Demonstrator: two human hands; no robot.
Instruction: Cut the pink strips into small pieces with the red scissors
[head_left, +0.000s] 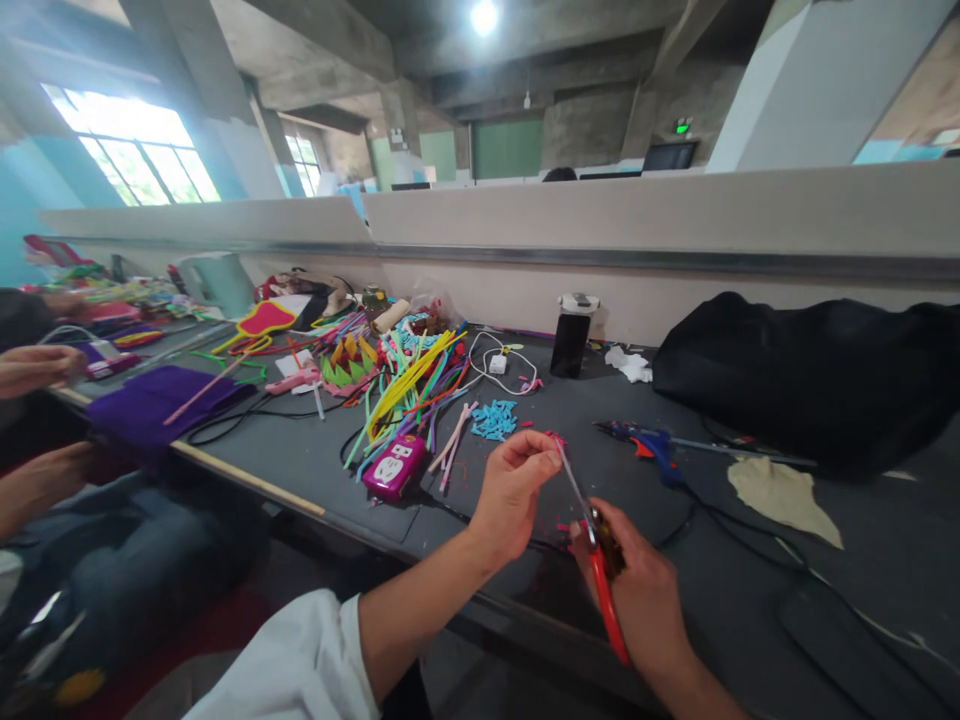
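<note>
My left hand (514,492) is closed in a pinch on a small pink piece (556,440), apparently a bit of fuzzy craft stem; most of it hides behind the fingertips. In my right hand (643,572) is a pair of scissors (609,605) with red handles, its blades pointing up at the pinched piece. Whether the blades touch the piece, I cannot tell. Pink scraps (567,527) lie on the dark table under both hands. Just beyond my left hand is a pile of short blue pieces (493,420), beside a few pale pink stems (454,440).
A magenta power strip (395,467) and a heap of coloured pipe cleaners (416,390) lie left. A blue glue gun (654,452) with its cable, a beige cloth scrap (784,497) and a black bag (810,380) are right. A dark bottle (571,340) stands behind. A co-worker's hands (37,372) are far left.
</note>
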